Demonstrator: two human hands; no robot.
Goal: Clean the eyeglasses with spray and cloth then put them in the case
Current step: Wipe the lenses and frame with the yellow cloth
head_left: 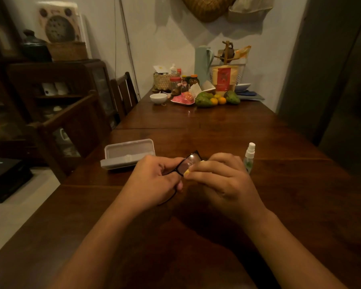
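Observation:
Black-framed eyeglasses point(189, 162) are held above the wooden table point(279, 205), one lens tilted up toward me. My left hand point(152, 180) grips the frame near its left side, and a temple arm trails down below that hand. My right hand point(221, 180) pinches a small yellowish cloth point(187, 173) against the lens edge; most of the cloth is hidden in the fingers. An open grey glasses case point(127, 154) lies to the left, just beyond my left hand. A small clear spray bottle point(249, 156) with a white nozzle stands upright just right of my right hand.
At the far end of the table stand a white bowl point(158, 98), jars, a woven basket, a pale green jug point(202, 62), avocados and oranges point(214, 99). Wooden chairs point(75, 130) and a dark cabinet line the left side. A dark wall rises on the right.

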